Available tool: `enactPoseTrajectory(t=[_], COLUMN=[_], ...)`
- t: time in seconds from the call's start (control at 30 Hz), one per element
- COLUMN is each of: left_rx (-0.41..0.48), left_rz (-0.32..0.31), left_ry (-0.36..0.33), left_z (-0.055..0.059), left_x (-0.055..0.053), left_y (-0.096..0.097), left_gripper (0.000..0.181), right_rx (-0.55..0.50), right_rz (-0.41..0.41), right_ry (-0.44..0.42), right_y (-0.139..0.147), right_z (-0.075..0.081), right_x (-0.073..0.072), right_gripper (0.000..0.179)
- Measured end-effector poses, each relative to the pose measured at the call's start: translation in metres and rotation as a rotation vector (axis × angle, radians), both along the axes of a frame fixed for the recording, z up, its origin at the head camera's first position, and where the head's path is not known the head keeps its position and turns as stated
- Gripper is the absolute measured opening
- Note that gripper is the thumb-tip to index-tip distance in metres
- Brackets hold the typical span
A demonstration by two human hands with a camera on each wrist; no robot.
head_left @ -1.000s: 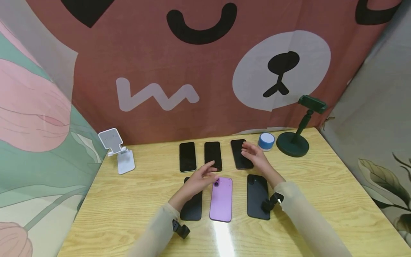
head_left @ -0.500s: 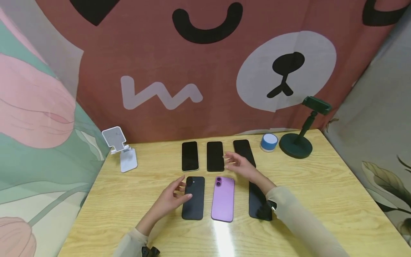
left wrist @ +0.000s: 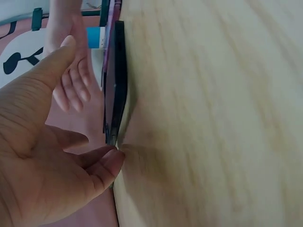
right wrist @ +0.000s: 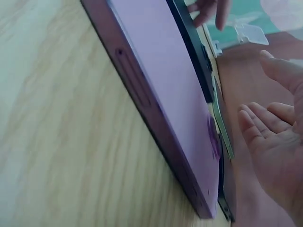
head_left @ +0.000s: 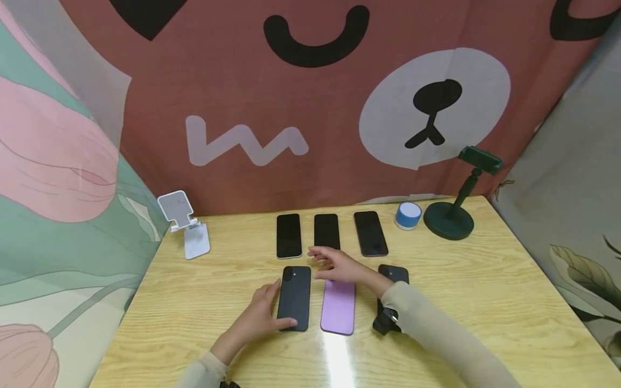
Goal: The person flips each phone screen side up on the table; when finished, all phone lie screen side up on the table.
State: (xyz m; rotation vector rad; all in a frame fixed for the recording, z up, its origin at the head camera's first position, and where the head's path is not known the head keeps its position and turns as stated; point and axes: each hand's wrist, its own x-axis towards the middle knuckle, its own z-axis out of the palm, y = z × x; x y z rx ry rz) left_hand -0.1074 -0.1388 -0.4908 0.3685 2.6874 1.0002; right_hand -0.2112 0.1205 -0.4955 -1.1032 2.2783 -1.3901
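Around the left side of a dark smartphone [head_left: 294,296], lying back up on the table, is my left hand [head_left: 257,317]. In the left wrist view its fingertips reach the phone's edge close to the tabletop, while the thumb stands apart from the phone. My right hand [head_left: 339,265] hovers with loosely bent fingers over the camera end of a purple smartphone [head_left: 338,310], holding nothing. The right wrist view shows the purple phone's side close up, with the fingers clear of it. Another dark phone [head_left: 394,274] lies partly hidden under the right wrist and sleeve.
Behind, screen up, lie a left phone [head_left: 288,236], a middle phone [head_left: 327,229] and a right phone [head_left: 371,233]. A white folding stand [head_left: 196,241] is at the left. A blue-and-white round container [head_left: 408,215] and a green phone stand [head_left: 448,220] stand at the back right.
My left hand has drawn back from between the phone rows and come down at the front left dark phone. My right hand has moved left from the back right phone to above the purple one.
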Motion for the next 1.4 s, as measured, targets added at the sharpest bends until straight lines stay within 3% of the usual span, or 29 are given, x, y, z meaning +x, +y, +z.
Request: enactPoseTrajectory(t=[0.33, 0.73, 1.07, 1.4], left_rx=[-0.071, -0.099, -0.088, -0.033], left_rz=[-0.135, -0.161, -0.158, -0.136], left_ry=[0.086, 0.105, 0.103, 0.164], left_z=[-0.012, -0.014, -0.017, -0.018], left_x=[-0.003, -0.004, -0.004, 0.001], left_y=[0.003, 0.004, 0.003, 0.004], left_gripper=[0.117, 0.116, 0.112, 0.110], right_rx=[0.220, 0.495, 0.484, 0.449], right_rz=[0.043, 0.052, 0.055, 0.044], right_ry=[0.044, 0.119, 0.193, 0.192], right_y=[-0.019, -0.027, -0.035, -0.037], right_z=[0.009, 0.006, 0.004, -0.001], right_x=[0.005, 0.004, 0.004, 0.004], right_gripper=[0.074, 0.068, 0.066, 0.066])
